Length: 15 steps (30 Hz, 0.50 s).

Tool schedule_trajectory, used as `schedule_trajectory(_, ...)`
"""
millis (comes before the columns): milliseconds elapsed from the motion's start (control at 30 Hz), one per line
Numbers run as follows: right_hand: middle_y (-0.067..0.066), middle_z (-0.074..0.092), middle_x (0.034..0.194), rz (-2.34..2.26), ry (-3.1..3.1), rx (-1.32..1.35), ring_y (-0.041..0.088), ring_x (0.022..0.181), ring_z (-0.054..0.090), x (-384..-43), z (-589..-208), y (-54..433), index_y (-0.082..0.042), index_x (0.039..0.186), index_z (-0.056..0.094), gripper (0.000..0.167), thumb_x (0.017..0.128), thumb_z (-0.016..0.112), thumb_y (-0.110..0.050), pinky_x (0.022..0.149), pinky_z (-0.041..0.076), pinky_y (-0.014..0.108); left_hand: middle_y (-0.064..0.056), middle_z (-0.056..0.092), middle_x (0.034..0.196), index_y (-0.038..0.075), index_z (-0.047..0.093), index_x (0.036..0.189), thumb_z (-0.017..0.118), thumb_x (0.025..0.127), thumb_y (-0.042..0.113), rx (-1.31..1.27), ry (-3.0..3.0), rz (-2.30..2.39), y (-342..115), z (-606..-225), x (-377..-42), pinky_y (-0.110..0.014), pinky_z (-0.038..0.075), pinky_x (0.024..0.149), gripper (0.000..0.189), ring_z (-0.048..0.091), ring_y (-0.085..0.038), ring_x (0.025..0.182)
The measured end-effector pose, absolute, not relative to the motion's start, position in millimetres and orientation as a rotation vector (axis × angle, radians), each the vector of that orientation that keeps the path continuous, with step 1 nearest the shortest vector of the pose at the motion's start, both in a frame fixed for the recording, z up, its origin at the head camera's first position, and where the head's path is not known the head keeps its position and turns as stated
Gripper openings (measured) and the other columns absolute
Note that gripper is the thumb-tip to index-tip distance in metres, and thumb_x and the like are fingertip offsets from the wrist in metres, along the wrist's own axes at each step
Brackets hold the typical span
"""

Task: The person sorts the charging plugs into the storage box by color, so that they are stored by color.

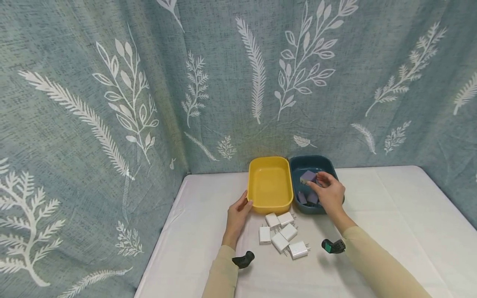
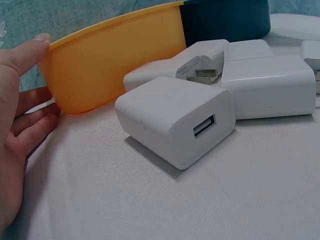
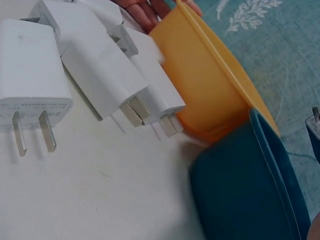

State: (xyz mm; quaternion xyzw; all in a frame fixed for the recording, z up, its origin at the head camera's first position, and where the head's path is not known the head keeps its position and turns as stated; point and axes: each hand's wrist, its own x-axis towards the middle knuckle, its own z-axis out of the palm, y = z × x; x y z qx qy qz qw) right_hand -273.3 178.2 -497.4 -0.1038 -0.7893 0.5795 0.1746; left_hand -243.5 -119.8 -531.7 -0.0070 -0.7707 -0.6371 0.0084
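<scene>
At the front left corner of a yellow bin [image 1: 270,207], my left hand [image 1: 237,215] holds the wall, thumb at the rim and the other fingers against the outer side. Over the dark blue bin [image 1: 316,209], my right hand [image 1: 331,193] pinches a purple-blue plug charger [image 1: 308,176] between thumb and fingers. Only an edge of this charger [image 3: 315,127] and its metal prongs show in the right wrist view. More purple pieces [image 1: 312,197] lie inside the blue bin. White plug chargers [image 1: 279,242], several of them, lie in a loose group before the bins.
Both bins stand side by side at the back of the white-covered table [image 1: 372,207]. A patterned blue-green curtain [image 1: 223,82] hangs behind and to the left. Black wrist devices [image 1: 244,260] stick out inward from both sleeves. The yellow bin's floor is bare.
</scene>
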Motion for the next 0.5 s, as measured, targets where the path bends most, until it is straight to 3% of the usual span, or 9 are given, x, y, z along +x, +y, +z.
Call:
schedule_trajectory(200,0.014,0.065,0.126,1.639,-2.205,-0.307,0.025,0.115,0.064,-276.3,-495.8,177.2,-0.004,0.126,0.062,0.051,0.082,0.079,-0.021,0.099,0.053,0.032,0.01,0.049,0.148,0.037,0.048,0.141,0.063,0.092,0.044,0.016,-2.373,-1.988,-121.9,-562.1,-259.1,-0.034,0.042,0.112,0.052,0.046,-0.014,0.137)
schedule_trajectory(500,0.014,0.065,0.127,1.658,-2.178,-0.326,0.025,0.117,0.063,-280.7,-494.8,176.5,-0.004,0.127,0.061,0.05,0.082,0.079,-0.016,0.099,0.053,0.03,0.006,0.05,0.147,0.033,0.049,0.142,0.064,0.091,0.046,-0.018,-2.358,-1.971,-121.9,-563.7,-259.3,-0.037,0.042,0.113,0.055,0.046,-0.018,0.138)
